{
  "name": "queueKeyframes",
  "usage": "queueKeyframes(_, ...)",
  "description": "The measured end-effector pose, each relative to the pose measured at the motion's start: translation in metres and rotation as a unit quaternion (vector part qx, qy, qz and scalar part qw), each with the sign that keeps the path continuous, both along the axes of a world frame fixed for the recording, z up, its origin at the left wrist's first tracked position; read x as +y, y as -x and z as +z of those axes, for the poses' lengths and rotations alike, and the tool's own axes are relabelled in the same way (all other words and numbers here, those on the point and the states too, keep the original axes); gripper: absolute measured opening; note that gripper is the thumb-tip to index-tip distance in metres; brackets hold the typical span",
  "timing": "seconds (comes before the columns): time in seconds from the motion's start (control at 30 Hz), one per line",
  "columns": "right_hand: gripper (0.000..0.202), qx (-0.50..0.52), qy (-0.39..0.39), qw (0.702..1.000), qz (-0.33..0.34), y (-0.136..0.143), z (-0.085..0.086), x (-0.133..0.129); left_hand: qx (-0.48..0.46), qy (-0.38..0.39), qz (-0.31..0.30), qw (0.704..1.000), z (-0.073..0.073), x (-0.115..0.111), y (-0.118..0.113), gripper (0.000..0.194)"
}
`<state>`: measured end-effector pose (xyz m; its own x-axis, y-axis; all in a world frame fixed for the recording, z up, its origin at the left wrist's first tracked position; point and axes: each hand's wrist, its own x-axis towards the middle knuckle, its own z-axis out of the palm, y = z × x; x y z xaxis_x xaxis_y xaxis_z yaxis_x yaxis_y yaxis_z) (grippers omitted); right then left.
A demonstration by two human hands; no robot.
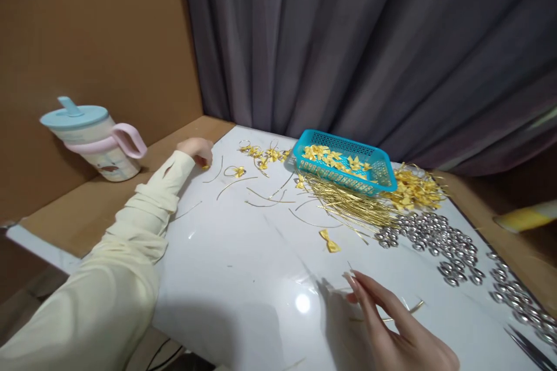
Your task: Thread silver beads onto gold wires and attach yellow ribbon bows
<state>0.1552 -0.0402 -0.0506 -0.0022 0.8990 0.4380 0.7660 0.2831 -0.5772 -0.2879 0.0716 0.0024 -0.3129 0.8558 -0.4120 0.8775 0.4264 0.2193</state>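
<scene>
My left hand [196,149] rests at the far left edge of the white table, its fingers curled down over a bit of yellow ribbon bow [205,167] that is mostly hidden. Close to the front, my right hand [394,316] pinches thumb and finger together; a thin wire [349,266] pokes out at the fingertips. Pieces of gold wire [415,306] lie under and beside this hand. Just beyond it is a loose yellow bow [329,241]. Right of my left hand lies a wire loop with a bow [238,171], and several more bow pieces [263,154] sit behind it.
A blue basket [348,184] of yellow bows stands at the back, with a bundle of gold wires [357,203] before it. Yellow bows [418,185] and silver beads [439,237] are heaped rightward. Tweezers [528,348] lie front right. A lidded cup [102,151] stands left.
</scene>
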Motion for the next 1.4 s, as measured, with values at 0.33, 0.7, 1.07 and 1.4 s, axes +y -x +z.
queueKeyframes(0.33, 0.012, 0.235, 0.153, 0.955, 0.092, 0.0, 0.02, -0.001, -0.212, -0.005, -0.177, 0.961, 0.058, -0.029, -0.096, 0.032)
queueKeyframes(0.7, 0.006, 0.286, 0.185, 0.899, 0.275, 0.002, 0.024, -0.014, -0.524, 0.166, -0.31, 0.776, 0.021, -0.073, -0.233, 0.033)
queueKeyframes(1.07, 0.01, 0.284, 0.12, 0.934, 0.18, 0.01, 0.026, -0.02, -0.516, 0.098, -0.24, 0.816, 0.025, -0.085, -0.238, 0.044)
queueKeyframes(1.4, 0.009, 0.404, 0.257, 0.834, 0.274, -0.015, 0.032, 0.0, -0.498, 0.039, -0.238, 0.833, 0.027, -0.093, -0.251, 0.016)
